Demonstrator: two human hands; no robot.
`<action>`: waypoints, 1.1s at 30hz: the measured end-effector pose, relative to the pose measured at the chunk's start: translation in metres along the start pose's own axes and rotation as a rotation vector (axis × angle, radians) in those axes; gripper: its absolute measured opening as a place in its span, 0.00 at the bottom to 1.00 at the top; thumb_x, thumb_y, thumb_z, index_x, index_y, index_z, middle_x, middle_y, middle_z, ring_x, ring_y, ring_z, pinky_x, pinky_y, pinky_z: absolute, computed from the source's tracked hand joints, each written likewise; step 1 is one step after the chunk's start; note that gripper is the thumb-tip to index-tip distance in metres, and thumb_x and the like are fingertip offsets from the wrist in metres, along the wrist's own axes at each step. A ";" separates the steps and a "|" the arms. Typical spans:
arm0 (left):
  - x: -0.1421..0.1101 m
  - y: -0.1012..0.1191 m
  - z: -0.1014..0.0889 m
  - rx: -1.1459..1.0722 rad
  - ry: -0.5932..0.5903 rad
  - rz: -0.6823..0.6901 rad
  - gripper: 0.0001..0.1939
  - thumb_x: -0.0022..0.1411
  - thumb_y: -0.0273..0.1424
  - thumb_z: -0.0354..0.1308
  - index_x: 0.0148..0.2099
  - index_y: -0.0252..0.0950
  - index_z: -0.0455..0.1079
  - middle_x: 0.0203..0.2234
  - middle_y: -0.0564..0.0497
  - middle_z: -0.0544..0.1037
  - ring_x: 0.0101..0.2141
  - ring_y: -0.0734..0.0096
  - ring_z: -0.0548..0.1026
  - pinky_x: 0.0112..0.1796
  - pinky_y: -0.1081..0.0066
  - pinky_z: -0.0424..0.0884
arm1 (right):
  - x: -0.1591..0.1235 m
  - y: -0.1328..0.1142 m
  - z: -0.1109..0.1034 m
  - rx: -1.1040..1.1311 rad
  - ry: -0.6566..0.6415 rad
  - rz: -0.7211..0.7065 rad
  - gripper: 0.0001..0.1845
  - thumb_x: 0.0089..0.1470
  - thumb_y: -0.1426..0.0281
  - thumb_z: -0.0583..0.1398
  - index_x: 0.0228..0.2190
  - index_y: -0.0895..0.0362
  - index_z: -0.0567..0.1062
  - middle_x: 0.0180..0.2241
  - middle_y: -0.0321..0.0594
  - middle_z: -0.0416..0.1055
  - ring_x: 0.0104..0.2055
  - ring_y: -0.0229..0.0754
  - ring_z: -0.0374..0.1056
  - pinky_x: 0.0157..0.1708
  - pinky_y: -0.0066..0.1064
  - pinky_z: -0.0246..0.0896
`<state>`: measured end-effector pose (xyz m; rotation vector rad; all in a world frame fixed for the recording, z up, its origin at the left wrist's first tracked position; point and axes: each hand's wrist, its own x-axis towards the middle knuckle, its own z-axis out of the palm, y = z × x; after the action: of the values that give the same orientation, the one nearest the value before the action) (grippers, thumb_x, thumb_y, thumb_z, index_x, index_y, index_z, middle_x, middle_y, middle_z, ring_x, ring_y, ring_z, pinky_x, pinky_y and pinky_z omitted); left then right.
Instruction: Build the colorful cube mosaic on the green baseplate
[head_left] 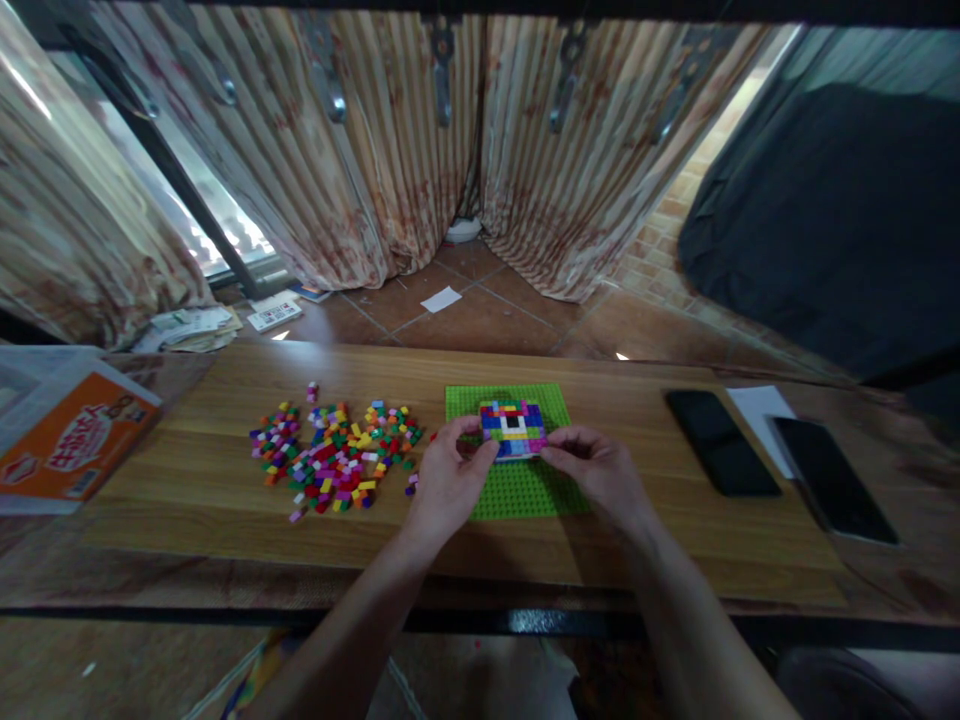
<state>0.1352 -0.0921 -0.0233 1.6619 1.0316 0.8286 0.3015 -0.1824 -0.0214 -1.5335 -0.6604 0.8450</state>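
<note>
A small multicoloured toy brick build (514, 430), with a white and black patch at its middle, is over the green studded baseplate (517, 495). My left hand (452, 475) grips its left side between thumb and fingers. On the opposite side, my right hand (596, 465) pinches the lower right edge of the build with thumb and forefinger. Whether the build sits on the baseplate or is held slightly above it, I cannot tell. To the left of my left hand lies a spread of loose toy bricks (337, 455) in many colours.
The wooden board (225, 535) bears everything at hand. A black phone (721, 442) lies to the right, with a white paper (759, 415) and a second dark device (834, 480) beyond. A clear box with an orange label (79, 435) stands far left. Striped curtains (390, 150) hang behind.
</note>
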 end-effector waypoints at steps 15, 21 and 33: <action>-0.003 0.000 0.004 0.065 0.032 0.020 0.13 0.58 0.26 0.61 0.47 0.34 0.71 0.39 0.46 0.78 0.38 0.66 0.76 0.40 0.66 0.72 | -0.003 -0.002 0.009 0.284 0.018 0.213 0.18 0.26 0.66 0.76 0.21 0.56 0.76 0.15 0.29 0.67 0.18 0.31 0.59 0.17 0.23 0.55; -0.003 -0.001 0.003 0.060 0.002 0.009 0.12 0.59 0.25 0.60 0.46 0.33 0.71 0.41 0.44 0.79 0.40 0.65 0.77 0.44 0.64 0.72 | -0.003 -0.005 0.005 0.228 -0.006 0.230 0.19 0.26 0.64 0.76 0.21 0.56 0.75 0.16 0.29 0.67 0.18 0.30 0.59 0.17 0.23 0.56; -0.004 0.002 0.000 0.053 -0.098 0.037 0.20 0.60 0.26 0.57 0.55 0.37 0.73 0.46 0.45 0.81 0.39 0.64 0.78 0.40 0.65 0.75 | 0.003 -0.005 -0.002 0.177 0.131 0.195 0.26 0.28 0.52 0.74 0.26 0.58 0.78 0.21 0.33 0.71 0.21 0.30 0.61 0.21 0.22 0.59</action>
<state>0.1344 -0.0961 -0.0219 1.7540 0.9650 0.7415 0.3055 -0.1808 -0.0170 -1.4934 -0.3353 0.9151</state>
